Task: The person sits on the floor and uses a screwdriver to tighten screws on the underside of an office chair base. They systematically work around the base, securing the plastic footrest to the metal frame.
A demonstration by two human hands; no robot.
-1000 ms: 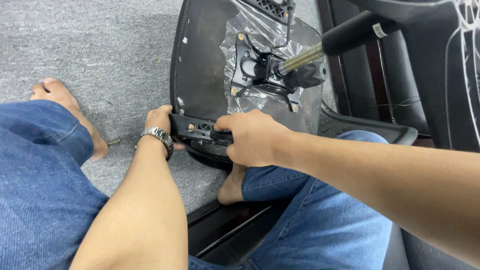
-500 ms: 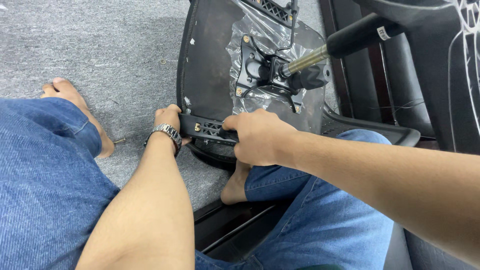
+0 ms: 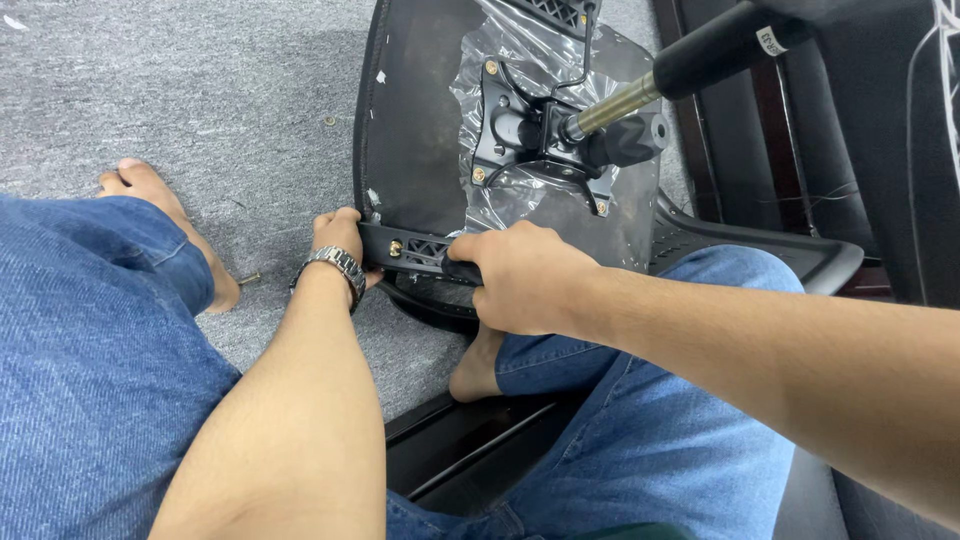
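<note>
**Both hands gripping a ribbed plastic bracket on an upturned chair seat**

The left hand (image 3: 340, 237) and right hand (image 3: 520, 277) are closing around a black latticed bracket (image 3: 415, 252), which is lying against the near edge of the overturned seat (image 3: 420, 130). Crinkled clear plastic (image 3: 520, 190) is wrapping the metal mechanism plate (image 3: 520, 130). Grey carpet (image 3: 200, 90) is lying underneath.

A: Access left of the seat base (image 3: 420, 130)?
B: Open grey carpet (image 3: 200, 80); one loose screw (image 3: 248, 279) lies there.
A: Right side?
B: Obstructed: gas cylinder (image 3: 690, 60) slants across above the mechanism plate (image 3: 530, 135); armrest (image 3: 770, 245) just beside the knee
</note>
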